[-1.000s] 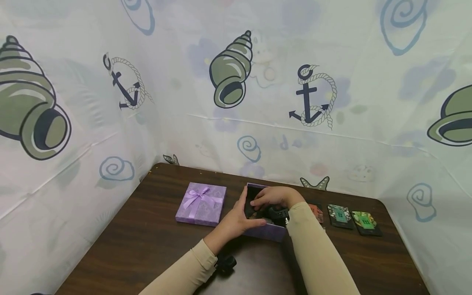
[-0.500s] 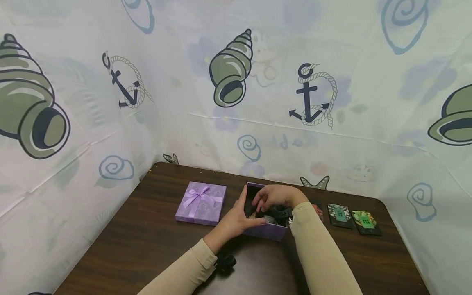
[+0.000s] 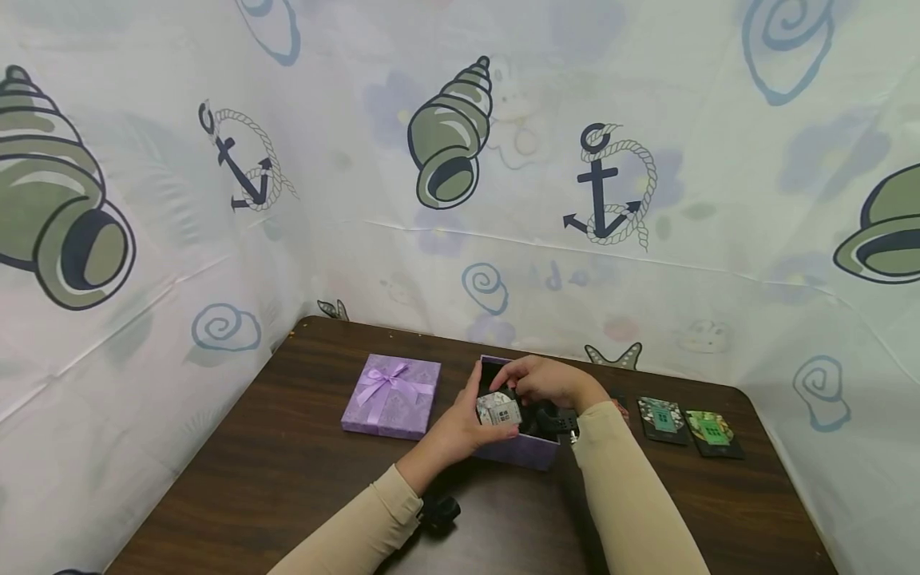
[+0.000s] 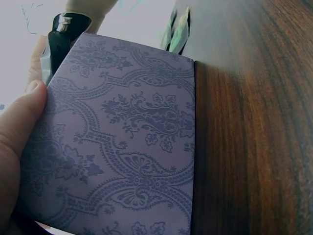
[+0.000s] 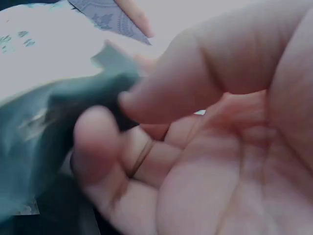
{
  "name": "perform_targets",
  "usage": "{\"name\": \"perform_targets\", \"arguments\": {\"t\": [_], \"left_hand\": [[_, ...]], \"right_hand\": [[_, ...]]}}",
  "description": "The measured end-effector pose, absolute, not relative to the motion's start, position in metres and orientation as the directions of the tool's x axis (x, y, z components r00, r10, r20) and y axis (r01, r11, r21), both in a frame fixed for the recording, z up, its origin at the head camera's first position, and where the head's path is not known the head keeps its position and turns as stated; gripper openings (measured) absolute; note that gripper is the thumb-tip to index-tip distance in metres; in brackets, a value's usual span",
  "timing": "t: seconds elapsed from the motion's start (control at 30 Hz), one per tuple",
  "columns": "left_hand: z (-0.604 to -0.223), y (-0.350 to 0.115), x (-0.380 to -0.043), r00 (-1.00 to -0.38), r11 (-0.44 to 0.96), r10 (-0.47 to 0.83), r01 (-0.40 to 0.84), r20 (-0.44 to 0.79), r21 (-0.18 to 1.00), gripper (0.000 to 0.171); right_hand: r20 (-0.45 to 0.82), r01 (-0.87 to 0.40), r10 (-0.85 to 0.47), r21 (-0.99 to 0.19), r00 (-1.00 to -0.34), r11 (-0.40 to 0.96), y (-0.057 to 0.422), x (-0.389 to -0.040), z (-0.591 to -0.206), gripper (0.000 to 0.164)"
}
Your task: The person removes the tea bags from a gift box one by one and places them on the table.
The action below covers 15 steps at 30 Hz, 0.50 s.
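My left hand (image 3: 460,423) holds the open purple gift box (image 3: 517,453) at its near left corner. In the left wrist view, the thumb (image 4: 22,120) lies along the rim of the patterned box wall (image 4: 122,137). Over the box opening, my right hand (image 3: 544,380) pinches a small flat packet (image 3: 498,409) with a pale printed face. The right wrist view shows the packet (image 5: 41,137) blurred and dark between the thumb and finger of the right hand (image 5: 210,166). Most of the box's inside is hidden by the hand and packet.
The purple lid (image 3: 391,397) with its ribbon bow lies left of the box. To the right lie a green packet (image 3: 713,434), a dark packet with a teal label (image 3: 663,421) and a partly hidden reddish packet (image 3: 620,409). A patterned curtain (image 3: 532,311) hangs behind the table.
My right hand has drawn the packet up within the box, so its pale printed face shows near the left rim. The left hand and box stay in place.
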State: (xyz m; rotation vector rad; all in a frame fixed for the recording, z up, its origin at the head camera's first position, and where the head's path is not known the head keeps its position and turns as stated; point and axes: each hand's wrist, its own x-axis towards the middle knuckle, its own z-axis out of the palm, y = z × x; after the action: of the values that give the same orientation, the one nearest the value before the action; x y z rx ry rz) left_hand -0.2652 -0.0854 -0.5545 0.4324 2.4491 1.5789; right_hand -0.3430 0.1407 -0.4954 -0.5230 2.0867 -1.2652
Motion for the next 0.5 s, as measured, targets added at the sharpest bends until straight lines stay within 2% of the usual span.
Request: {"name": "perform_targets", "arguments": {"t": [0.2,0.37,0.5], "left_hand": [[-0.5555,-0.0857,-0.2663,-0.937,0.361,0.351,0.133,-0.002,0.923,0.137],[-0.5566,-0.0855,-0.2661,-0.935,0.363,0.354,0.132,-0.005,0.922,0.137],[-0.5563,-0.0861,-0.2662,-0.934,0.376,0.357,0.147,0.004,0.915,0.138]], "right_hand": [[-0.282,0.016,-0.641,-0.922,-0.714,0.388,0.143,-0.3439,-0.4981,0.034],[-0.248,-0.049,-0.683,-0.922,-0.687,0.385,0.1458,-0.3454,-0.5014,0.024],[-0.177,-0.102,-0.701,-0.936,-0.691,0.337,0.1484,-0.3465,-0.5042,0.017]]}}
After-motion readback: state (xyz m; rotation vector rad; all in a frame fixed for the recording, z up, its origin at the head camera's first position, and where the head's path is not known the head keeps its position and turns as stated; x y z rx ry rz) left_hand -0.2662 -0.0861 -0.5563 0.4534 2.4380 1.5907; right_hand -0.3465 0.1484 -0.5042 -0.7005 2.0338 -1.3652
